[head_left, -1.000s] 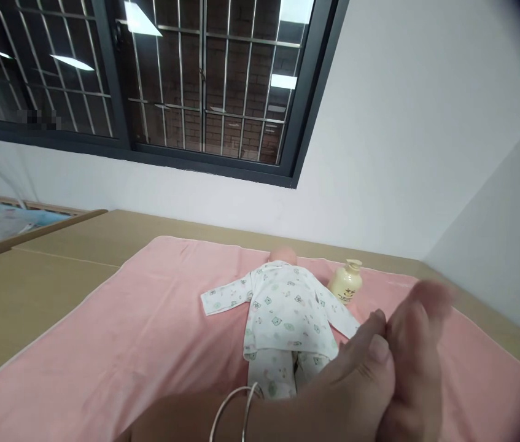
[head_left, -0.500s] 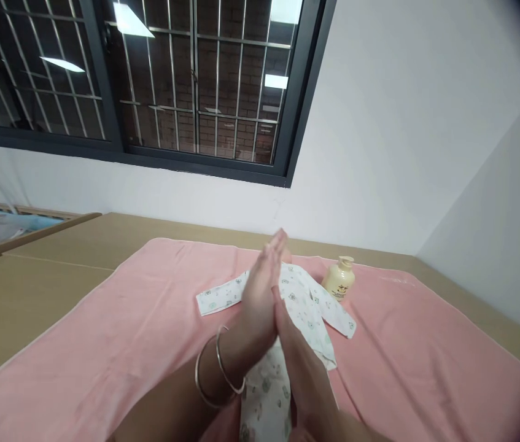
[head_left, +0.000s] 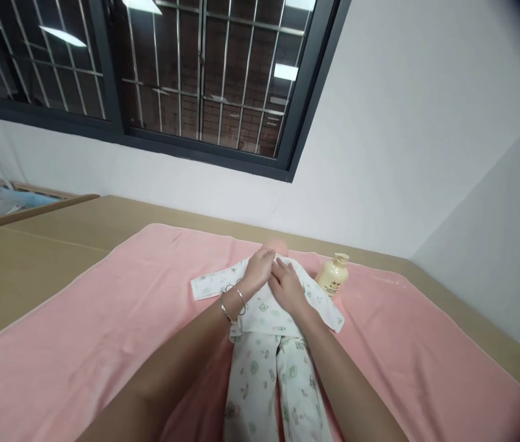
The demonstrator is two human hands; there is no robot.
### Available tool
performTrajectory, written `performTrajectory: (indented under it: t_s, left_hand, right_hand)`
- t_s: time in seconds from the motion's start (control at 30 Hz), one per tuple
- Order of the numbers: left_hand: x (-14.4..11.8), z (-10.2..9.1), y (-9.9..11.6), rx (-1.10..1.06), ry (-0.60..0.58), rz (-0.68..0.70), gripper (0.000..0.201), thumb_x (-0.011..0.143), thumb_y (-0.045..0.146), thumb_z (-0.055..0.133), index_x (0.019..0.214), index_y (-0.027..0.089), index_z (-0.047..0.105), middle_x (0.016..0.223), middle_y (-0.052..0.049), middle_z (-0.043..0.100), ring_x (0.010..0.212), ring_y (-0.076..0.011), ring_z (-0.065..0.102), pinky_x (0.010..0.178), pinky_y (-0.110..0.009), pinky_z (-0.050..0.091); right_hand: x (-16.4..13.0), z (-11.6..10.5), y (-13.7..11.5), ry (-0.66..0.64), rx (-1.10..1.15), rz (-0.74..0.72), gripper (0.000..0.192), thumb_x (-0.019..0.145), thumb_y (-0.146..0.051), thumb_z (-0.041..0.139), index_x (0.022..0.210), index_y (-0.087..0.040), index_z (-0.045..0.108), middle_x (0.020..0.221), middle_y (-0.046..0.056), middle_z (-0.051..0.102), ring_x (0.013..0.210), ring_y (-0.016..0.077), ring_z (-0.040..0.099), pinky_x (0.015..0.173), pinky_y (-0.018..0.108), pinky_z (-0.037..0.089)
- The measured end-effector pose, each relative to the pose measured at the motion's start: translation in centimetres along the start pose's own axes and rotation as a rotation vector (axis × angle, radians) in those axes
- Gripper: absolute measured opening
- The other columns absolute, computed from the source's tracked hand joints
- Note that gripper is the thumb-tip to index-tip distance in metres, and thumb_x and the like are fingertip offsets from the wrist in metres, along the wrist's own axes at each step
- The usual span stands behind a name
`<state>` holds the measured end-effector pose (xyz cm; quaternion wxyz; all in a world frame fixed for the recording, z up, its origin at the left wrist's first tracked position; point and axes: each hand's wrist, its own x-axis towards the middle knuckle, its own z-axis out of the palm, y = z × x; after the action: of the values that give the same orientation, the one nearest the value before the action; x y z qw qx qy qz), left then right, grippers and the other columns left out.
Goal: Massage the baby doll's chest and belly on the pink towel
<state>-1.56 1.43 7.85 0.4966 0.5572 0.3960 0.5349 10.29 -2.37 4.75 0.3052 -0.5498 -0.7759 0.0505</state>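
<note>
**Both hands on the doll's chest**

Left of the doll [head_left: 266,319], bare pink towel [head_left: 103,331]. The left hand [head_left: 258,268], bangles at its wrist, and right hand [head_left: 287,283] lie flat on the doll's printed top near the collar, fingers together, clamping nothing. Just right of the doll stands a lotion bottle [head_left: 332,276].

Doll's head [head_left: 277,245] mostly hidden behind both hands; trouser legs [head_left: 269,393] cut off below.

A plain bedroom: pink-sheeted bed [head_left: 103,344] below a barred window [head_left: 204,80].
</note>
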Motion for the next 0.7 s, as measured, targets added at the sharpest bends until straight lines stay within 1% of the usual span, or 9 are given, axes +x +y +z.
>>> performTrajectory:
  t_s: [0.1,0.17,0.23,0.3,0.37,0.43,0.5,0.6,0.7]
  left_hand:
    - [0.0,-0.4,-2.2,0.156,-0.026,0.101,0.018,0.085,0.028,0.054,0.072,0.021,0.064,0.093,-0.006,0.069,0.100,-0.0244,0.058,0.104,-0.035,0.036]
    - [0.1,-0.8,-3.3,0.198,-0.042,0.144,0.014,0.084,0.025,0.055,0.078,0.021,0.066,0.105,-0.008,0.068,0.110,-0.0245,0.056,0.110,-0.034,0.030]
    - [0.2,-1.0,-4.2,0.217,-0.048,0.173,0.012,0.083,0.022,0.056,0.086,0.021,0.068,0.115,-0.009,0.066,0.120,-0.0242,0.051,0.116,-0.033,0.022]
    - [0.2,-1.1,-4.9,0.242,-0.049,0.183,0.016,0.083,0.021,0.055,0.094,0.020,0.067,0.122,-0.010,0.064,0.127,-0.0240,0.047,0.119,-0.034,0.015]
    - [0.2,-1.1,-5.3,0.270,-0.060,0.185,0.020,0.085,0.021,0.052,0.100,0.020,0.067,0.126,-0.010,0.062,0.130,-0.0238,0.044,0.120,-0.035,0.012]
    - [0.1,-1.1,-5.5,0.273,-0.070,0.170,0.022,0.086,0.021,0.050,0.102,0.021,0.066,0.128,-0.009,0.061,0.131,-0.0241,0.043,0.120,-0.036,0.012]
    - [0.0,-1.1,-5.6,0.250,-0.064,0.156,0.022,0.086,0.023,0.051,0.102,0.021,0.066,0.128,-0.010,0.061,0.131,-0.0251,0.043,0.120,-0.036,0.013]
    - [0.0,-1.1,-5.9,0.269,-0.052,0.181,0.022,0.086,0.025,0.053,0.103,0.020,0.066,0.126,-0.011,0.062,0.129,-0.0267,0.044,0.119,-0.038,0.016]
    - [0.6,-1.1,-6.2,0.359,-0.021,0.223,0.022,0.088,0.026,0.051,0.103,0.020,0.066,0.122,-0.011,0.064,0.124,-0.0265,0.049,0.117,-0.039,0.022]
  right_hand:
    - [0.0,-0.3,2.3,-0.032,-0.020,0.149,0.049,0.100,-0.037,0.032,0.142,-0.017,0.047,0.154,0.010,0.035,0.145,0.0232,0.026,0.119,0.048,0.015]
    - [-0.1,-0.3,2.4,-0.033,-0.076,0.229,0.057,0.100,-0.042,0.030,0.146,-0.011,0.040,0.154,0.016,0.032,0.145,0.0252,0.025,0.119,0.047,0.017]
    - [-0.4,0.1,1.3,-0.030,-0.172,0.279,0.059,0.100,-0.039,0.029,0.146,-0.003,0.037,0.152,0.022,0.033,0.145,0.0292,0.025,0.118,0.048,0.018]
    - [-0.6,0.6,-0.1,-0.049,-0.244,0.245,0.057,0.099,-0.031,0.029,0.145,0.000,0.037,0.151,0.023,0.034,0.145,0.0311,0.024,0.117,0.048,0.018]
    - [-0.6,0.9,-0.7,-0.087,-0.239,0.138,0.054,0.097,-0.024,0.031,0.144,-0.002,0.040,0.152,0.020,0.035,0.145,0.0289,0.023,0.119,0.047,0.014]
    - [-0.3,0.8,-0.1,-0.112,-0.167,0.054,0.051,0.097,-0.024,0.030,0.143,-0.009,0.044,0.153,0.013,0.036,0.146,0.0252,0.022,0.120,0.046,0.010]
    - [0.0,0.4,1.3,-0.100,-0.092,0.084,0.050,0.099,-0.031,0.027,0.143,-0.014,0.045,0.155,0.010,0.033,0.147,0.0242,0.021,0.120,0.047,0.010]
    - [0.2,-0.1,2.7,-0.052,-0.085,0.260,0.055,0.101,-0.038,0.023,0.145,-0.009,0.041,0.154,0.016,0.033,0.145,0.0270,0.024,0.118,0.048,0.017]
    - [-0.1,0.1,1.6,-0.044,-0.189,0.326,0.055,0.100,-0.032,0.026,0.142,-0.001,0.042,0.150,0.022,0.037,0.143,0.0289,0.028,0.116,0.046,0.020]
